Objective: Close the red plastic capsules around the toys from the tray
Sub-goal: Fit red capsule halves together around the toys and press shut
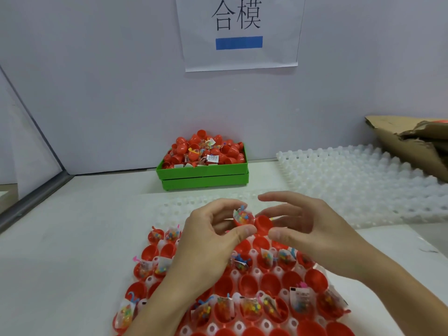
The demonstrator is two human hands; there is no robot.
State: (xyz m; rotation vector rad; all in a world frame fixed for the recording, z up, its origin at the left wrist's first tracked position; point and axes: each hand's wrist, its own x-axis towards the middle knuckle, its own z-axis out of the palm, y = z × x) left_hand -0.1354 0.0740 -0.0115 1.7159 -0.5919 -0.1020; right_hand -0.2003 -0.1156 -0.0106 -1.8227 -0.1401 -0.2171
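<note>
A white moulded tray (271,271) in front of me holds several red capsule halves, some empty, some with bagged colourful toys. Above its far edge, my left hand (208,241) pinches a red capsule half stuffed with a toy bag (243,217). Touching it on the right is an empty red capsule half (263,223), held between the thumb and fingers of my right hand (305,229). The two halves sit side by side, mouths up, not joined. My forearms hide part of the tray.
A green crate (203,175) heaped with red capsules stands against the back wall. An empty white moulded tray (358,180) lies at the right, with torn cardboard (412,141) beyond it. A paper sign (238,32) hangs on the wall.
</note>
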